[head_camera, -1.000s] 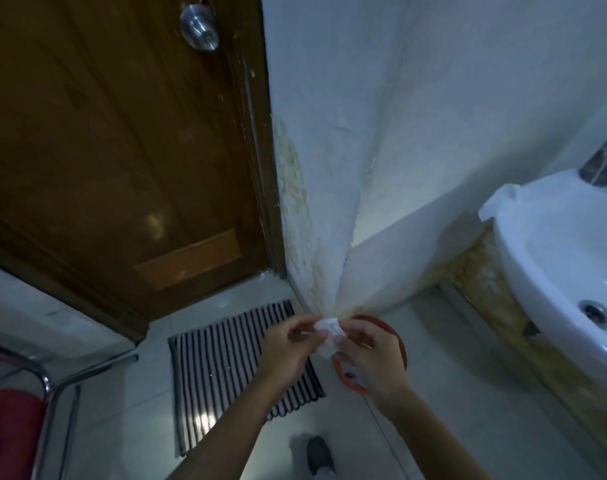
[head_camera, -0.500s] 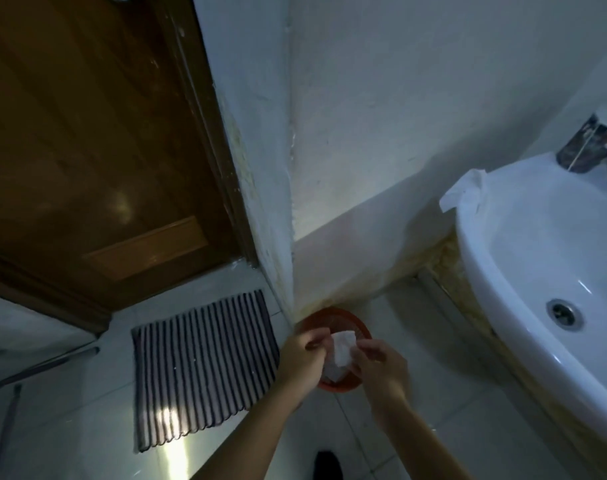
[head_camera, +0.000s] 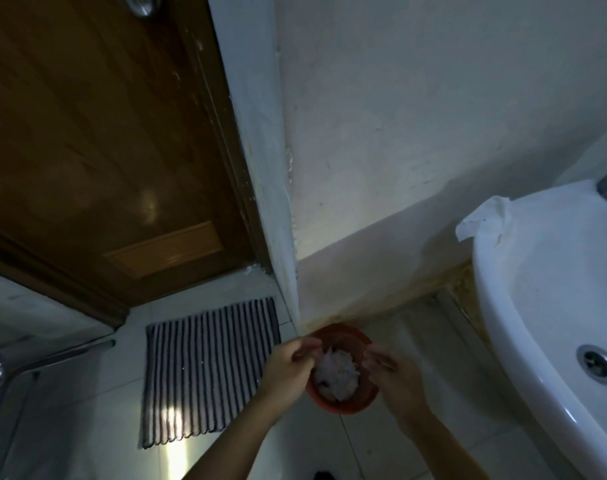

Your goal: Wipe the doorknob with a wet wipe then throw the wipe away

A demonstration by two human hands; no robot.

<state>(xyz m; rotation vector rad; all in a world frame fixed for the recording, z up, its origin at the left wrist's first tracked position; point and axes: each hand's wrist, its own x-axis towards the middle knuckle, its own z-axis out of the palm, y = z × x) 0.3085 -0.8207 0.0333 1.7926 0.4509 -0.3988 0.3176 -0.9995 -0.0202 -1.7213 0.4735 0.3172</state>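
- Both hands hang directly over the small round red-orange plastic waste basket (head_camera: 343,398) on the tiled floor, in the corner where the white plastered wall (head_camera: 399,150) meets the door frame.
- The left hand (head_camera: 288,368) has its fingers curled loosely inward and grips nothing that can be made out; the right hand (head_camera: 395,375) is likewise slack, fingers parted, with nothing evidently pinched.
- A crumpled white wet wipe (head_camera: 336,374) shows as a blurred pale mass inside the basket rim, between the two hands. Whether it rests on the contents or is falling cannot be told.
- Risk: the basket appears nearly full; a light wipe may sit proud of the rim and roll onto the floor.
- Risk: a damp wipe may cling to a fingertip and lift out as the hands withdraw.
- Risk: a hand brushing the rim may tip the light basket toward the dark-striped rectangular floor mat (head_camera: 208,372).
- The round metal doorknob (head_camera: 141,3) on the brown wooden door (head_camera: 104,133) sits at the top edge of view; its cleanliness cannot be judged.
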